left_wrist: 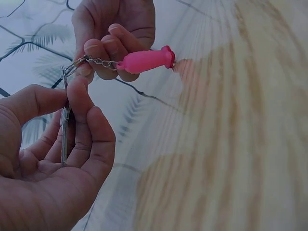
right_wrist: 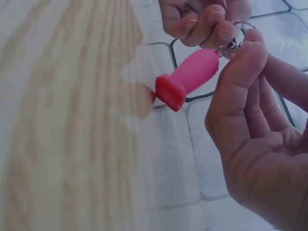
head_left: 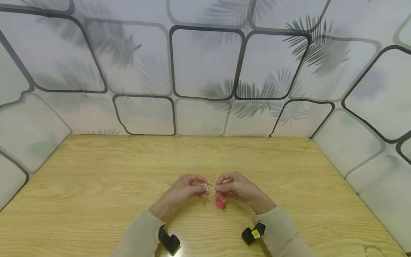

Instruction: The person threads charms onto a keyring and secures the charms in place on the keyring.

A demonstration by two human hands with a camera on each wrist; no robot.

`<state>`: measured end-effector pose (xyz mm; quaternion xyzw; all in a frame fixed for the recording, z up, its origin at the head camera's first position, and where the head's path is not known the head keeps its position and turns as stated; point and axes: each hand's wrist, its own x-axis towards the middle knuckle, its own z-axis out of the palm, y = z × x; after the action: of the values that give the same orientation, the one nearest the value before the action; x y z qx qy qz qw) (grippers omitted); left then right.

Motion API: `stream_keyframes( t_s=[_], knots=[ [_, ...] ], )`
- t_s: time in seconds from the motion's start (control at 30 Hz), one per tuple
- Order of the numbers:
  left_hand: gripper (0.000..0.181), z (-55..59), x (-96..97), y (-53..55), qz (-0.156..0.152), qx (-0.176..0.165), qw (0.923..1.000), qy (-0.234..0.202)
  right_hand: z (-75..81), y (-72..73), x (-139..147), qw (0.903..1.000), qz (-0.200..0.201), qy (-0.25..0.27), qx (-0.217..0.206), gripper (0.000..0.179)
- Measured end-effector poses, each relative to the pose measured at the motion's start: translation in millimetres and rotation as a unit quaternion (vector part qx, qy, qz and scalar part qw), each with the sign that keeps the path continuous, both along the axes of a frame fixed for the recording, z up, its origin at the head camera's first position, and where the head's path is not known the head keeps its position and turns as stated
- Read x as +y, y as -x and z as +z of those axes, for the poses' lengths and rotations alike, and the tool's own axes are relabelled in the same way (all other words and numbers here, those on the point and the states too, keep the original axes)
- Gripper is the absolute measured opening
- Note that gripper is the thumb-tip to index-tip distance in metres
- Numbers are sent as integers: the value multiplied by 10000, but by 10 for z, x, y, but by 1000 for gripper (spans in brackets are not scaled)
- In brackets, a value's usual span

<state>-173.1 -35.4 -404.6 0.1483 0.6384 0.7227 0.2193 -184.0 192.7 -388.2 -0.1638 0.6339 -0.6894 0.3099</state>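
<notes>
Near the middle of the table, my left hand (head_left: 184,190) pinches a thin metal key (left_wrist: 64,127) between thumb and fingers; it appears edge-on in the left wrist view. My right hand (head_left: 239,189) pinches a metal key ring (right_wrist: 246,24) with thumb and forefinger. The ring (left_wrist: 77,64) meets the key's upper end, right between the two hands' fingertips. From the ring, a short chain (left_wrist: 101,62) leads to a pink, bottle-shaped charm (left_wrist: 144,61) with a red flared end. This charm hangs below the right fingers in the head view.
Both hands are close above a light wood-grain table (head_left: 128,160). A patterned cloth (head_left: 205,64) with dark outlines and leaf shapes rises behind and at the sides. Black wrist cameras (head_left: 169,242) are strapped over the beige sleeves (head_left: 141,232).
</notes>
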Motion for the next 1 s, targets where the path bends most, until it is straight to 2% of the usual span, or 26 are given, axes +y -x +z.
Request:
stream_keyframes(
  t_s=[0.4,0.77,1.0],
  knots=[
    [18,26,3,-2,72,55,9999,115,8,-4,-22,9986,-204,-242,426,15],
    [15,48,3,-5,93,25,9998,154,25,-28,-51,9972,-443,-235,560,15],
    [14,76,15,-3,135,290,9984,469,28,-10,-46,9956,-477,-360,720,9]
  ],
)
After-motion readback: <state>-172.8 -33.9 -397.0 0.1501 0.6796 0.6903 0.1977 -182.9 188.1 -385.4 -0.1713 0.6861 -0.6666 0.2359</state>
